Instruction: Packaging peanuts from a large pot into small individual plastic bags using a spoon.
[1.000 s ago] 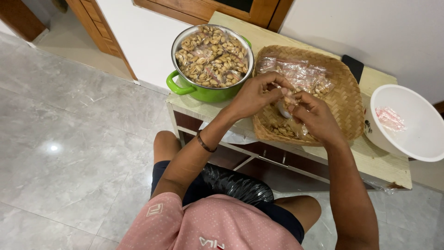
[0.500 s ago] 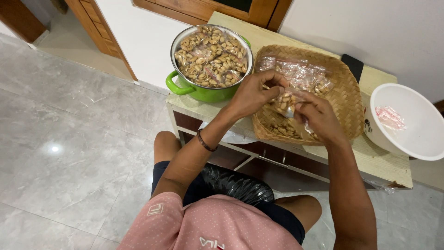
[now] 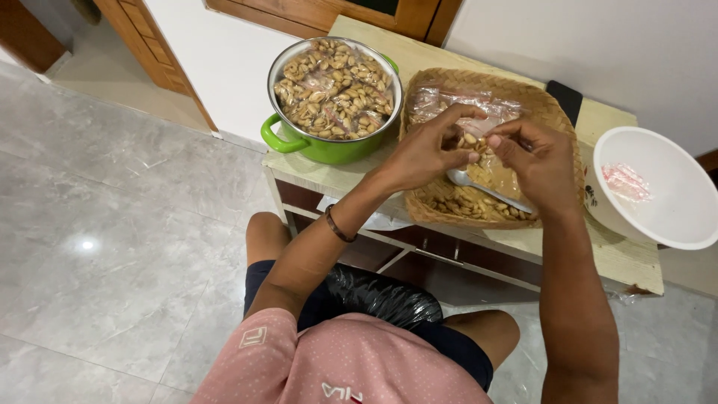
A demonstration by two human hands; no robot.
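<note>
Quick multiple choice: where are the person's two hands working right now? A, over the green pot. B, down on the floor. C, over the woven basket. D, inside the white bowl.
C: the left hand and right hand pinch a small clear bag of nuts between them above the woven basket, with the green pot to one side and the white bowl to the other.

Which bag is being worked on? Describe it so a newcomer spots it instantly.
Start at the round woven basket on the wooden table, between the green pot and the white bowl. The small clear bag of peanuts is pinched between left hand and right hand, lifted above the basket, unlike the bags lying flat.
</note>
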